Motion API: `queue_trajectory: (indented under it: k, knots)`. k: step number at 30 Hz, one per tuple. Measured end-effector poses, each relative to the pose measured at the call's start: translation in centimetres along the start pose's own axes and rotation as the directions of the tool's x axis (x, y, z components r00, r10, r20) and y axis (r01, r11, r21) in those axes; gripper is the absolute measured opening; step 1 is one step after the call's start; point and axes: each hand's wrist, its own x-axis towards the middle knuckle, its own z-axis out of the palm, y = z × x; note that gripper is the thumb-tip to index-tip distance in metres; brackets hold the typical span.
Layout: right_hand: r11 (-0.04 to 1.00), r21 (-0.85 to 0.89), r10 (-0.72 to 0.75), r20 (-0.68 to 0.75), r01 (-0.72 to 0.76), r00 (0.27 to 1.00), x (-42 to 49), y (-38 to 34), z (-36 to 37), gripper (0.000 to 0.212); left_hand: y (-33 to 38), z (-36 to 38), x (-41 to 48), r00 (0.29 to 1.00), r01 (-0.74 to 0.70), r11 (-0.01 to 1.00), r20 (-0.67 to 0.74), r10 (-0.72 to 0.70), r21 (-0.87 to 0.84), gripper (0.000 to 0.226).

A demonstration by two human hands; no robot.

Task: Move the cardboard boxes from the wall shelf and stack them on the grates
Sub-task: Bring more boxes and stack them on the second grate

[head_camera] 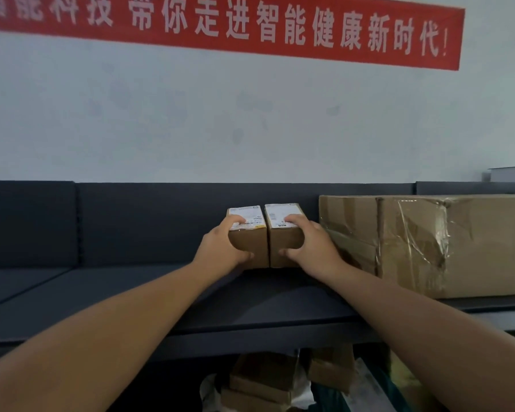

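Head view: two hands grip two boxes.

A red banner printed with white Chinese characters stretches across a pale, smudged wall, a white open-flapped box shows at the far right edge, and crumpled clear plastic wrapping lies in shadow at the bottom.
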Motion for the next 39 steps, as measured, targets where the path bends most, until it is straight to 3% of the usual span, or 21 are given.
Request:
queue_trajectory:
  k: [9, 19, 31, 39]
  knots:
    - [0.988, 0.08, -0.138, 0.048, 0.134, 0.989, -0.7, -6.9, 1.7, 0.066, -1.4, -9.4, -5.3, 0.971, 0.065, 0.998, -0.232, -0.063, -0.001, 0.066]
    - [0.887, 0.306, -0.392, 0.105, 0.346, 0.914, -3.1, -23.3, 10.2, 0.065, -4.6, -28.0, -17.0, 0.864, 0.203, 0.974, -0.485, -0.132, 0.097, 0.065]
    - [0.629, 0.69, -0.616, 0.16, 0.359, 0.771, -15.7, -50.3, 25.8, 0.065, -8.8, -55.6, -44.6, 0.63, 0.538, 0.816, -0.744, -0.223, 0.211, 0.067]
    - [0.519, 0.802, -0.714, 0.216, 0.296, 0.667, -25.7, -62.7, 35.4, 0.065, -9.8, -64.1, -60.6, 0.448, 0.762, 0.616, -0.85, -0.278, 0.2, 0.07]
